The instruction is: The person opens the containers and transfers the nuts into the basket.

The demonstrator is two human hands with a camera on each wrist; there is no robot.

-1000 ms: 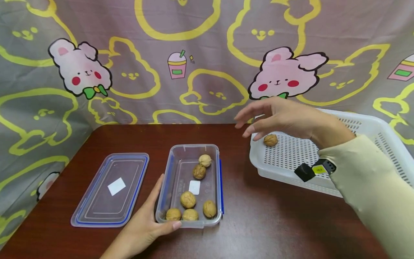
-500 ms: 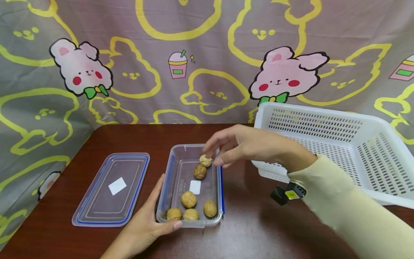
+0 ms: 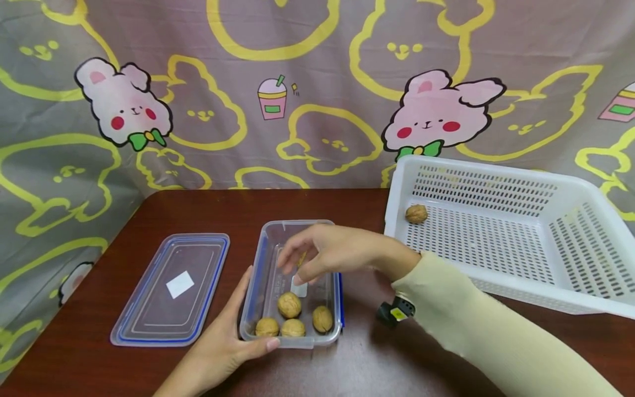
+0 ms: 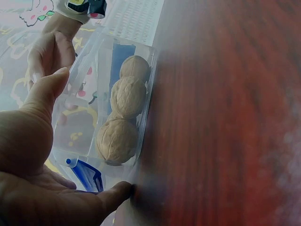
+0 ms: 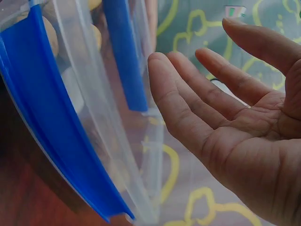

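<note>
In the head view, a clear plastic food container (image 3: 263,259) with blue side clips stands on the table. Several walnuts (image 3: 289,305) lie in its near half. My left hand (image 3: 223,344) holds its near left corner, thumb on the near wall and fingers along the left side. Over the container's middle hovers my right hand (image 3: 334,251), fingers loosely bent, hiding most of the walnuts at the far end. The right wrist view shows that hand's palm (image 5: 235,127) with nothing in it, beside a blue clip (image 5: 56,117).
A clear lid (image 3: 168,289) with a blue seal lies left of the container on the dark red table (image 3: 367,358). At the right stands a white perforated basket (image 3: 476,242) with one walnut (image 3: 416,214) inside. A patterned curtain (image 3: 317,82) hangs behind the table.
My right hand has moved left and nearer, from above the basket to above the container. The basket's single walnut shows fully again. My left hand, the container and the lid stay put.
</note>
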